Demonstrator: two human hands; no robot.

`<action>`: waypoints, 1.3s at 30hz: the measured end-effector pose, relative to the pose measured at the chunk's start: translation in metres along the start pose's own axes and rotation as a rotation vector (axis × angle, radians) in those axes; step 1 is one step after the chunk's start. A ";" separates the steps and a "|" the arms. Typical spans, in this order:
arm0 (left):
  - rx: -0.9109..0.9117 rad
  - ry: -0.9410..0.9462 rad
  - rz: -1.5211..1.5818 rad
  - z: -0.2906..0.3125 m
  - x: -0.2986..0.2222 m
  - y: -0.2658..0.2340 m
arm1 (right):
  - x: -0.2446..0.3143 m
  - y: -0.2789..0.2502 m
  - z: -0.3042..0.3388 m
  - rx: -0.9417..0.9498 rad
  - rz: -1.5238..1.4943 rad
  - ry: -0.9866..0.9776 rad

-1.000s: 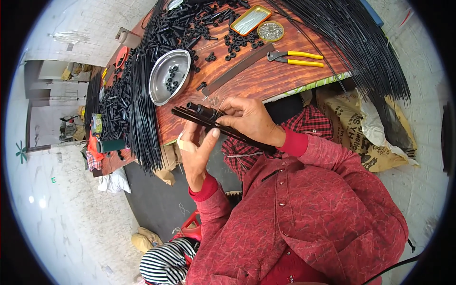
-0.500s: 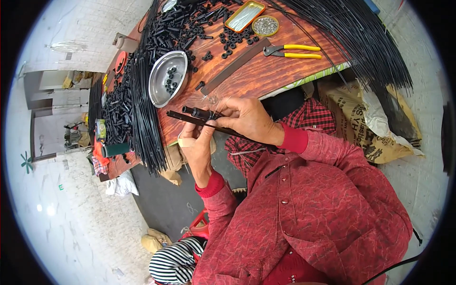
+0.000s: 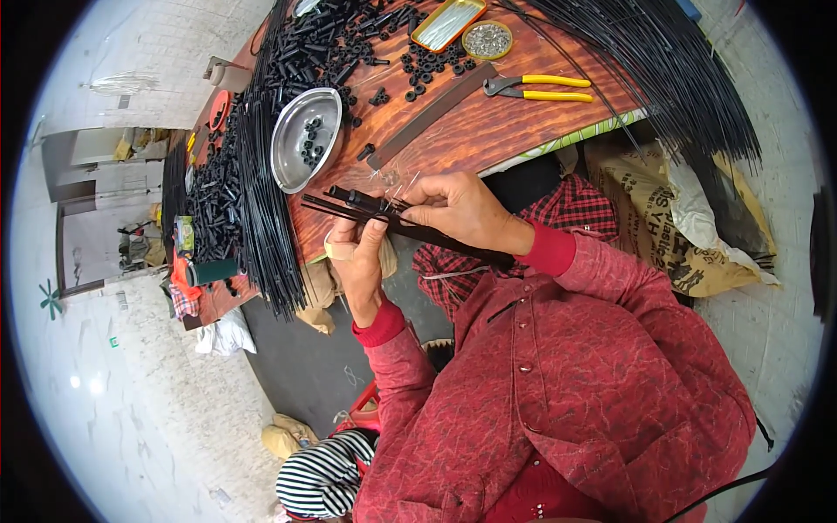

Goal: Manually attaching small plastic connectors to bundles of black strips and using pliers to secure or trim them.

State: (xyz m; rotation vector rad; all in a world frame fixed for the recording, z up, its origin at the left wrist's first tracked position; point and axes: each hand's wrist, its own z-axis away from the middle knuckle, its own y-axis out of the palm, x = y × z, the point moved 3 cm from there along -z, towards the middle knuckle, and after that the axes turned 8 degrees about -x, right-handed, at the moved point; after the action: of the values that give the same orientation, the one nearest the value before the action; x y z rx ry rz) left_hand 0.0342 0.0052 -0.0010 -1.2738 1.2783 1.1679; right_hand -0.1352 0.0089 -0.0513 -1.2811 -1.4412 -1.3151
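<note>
My left hand (image 3: pixel 357 261), with a beige strip wrapped round one finger, grips a bundle of thin black rods (image 3: pixel 327 207) from below. A short black ribbed tube fitting (image 3: pixel 351 197) lies along the top of the rods. My right hand (image 3: pixel 475 213) is closed at the fitting's right end, fingertips pinched together. Thin pale wires (image 3: pixel 397 185) stick up beside those fingertips; whether the fingers hold a wire or the rods is hidden. The rods run on beneath my right hand toward my lap.
On the wooden table lie a metal bowl (image 3: pixel 283 166) with small black rings, a flat brown bar (image 3: pixel 427 122), yellow-handled pliers (image 3: pixel 558 88), an orange-rimmed tray (image 3: pixel 423 42) and a round dish (image 3: pixel 465 45). Long black rods (image 3: pixel 253 200) hang over the edge. Printed sacks (image 3: pixel 628 200) stand at right.
The rods in my left hand have fanned apart, with several ends now showing. My right hand has shifted slightly right and down, its fingers curled closer together.
</note>
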 end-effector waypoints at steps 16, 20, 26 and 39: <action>0.067 -0.052 0.144 -0.012 0.020 -0.008 | 0.023 0.001 0.000 -0.039 0.269 -0.027; 0.017 0.008 0.142 -0.006 0.017 0.001 | 0.022 0.000 0.001 -0.048 0.245 -0.039; -0.019 0.083 0.038 -0.008 0.018 0.003 | 0.027 -0.004 0.000 -0.055 0.390 -0.187; 0.030 0.040 0.157 -0.007 0.025 -0.003 | 0.015 -0.005 -0.004 0.056 0.234 -0.011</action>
State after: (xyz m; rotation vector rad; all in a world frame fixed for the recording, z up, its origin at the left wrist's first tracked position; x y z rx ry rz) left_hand 0.0367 -0.0037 -0.0255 -1.1976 1.4416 1.2335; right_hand -0.1434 0.0074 -0.0375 -1.3757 -1.2819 -1.1067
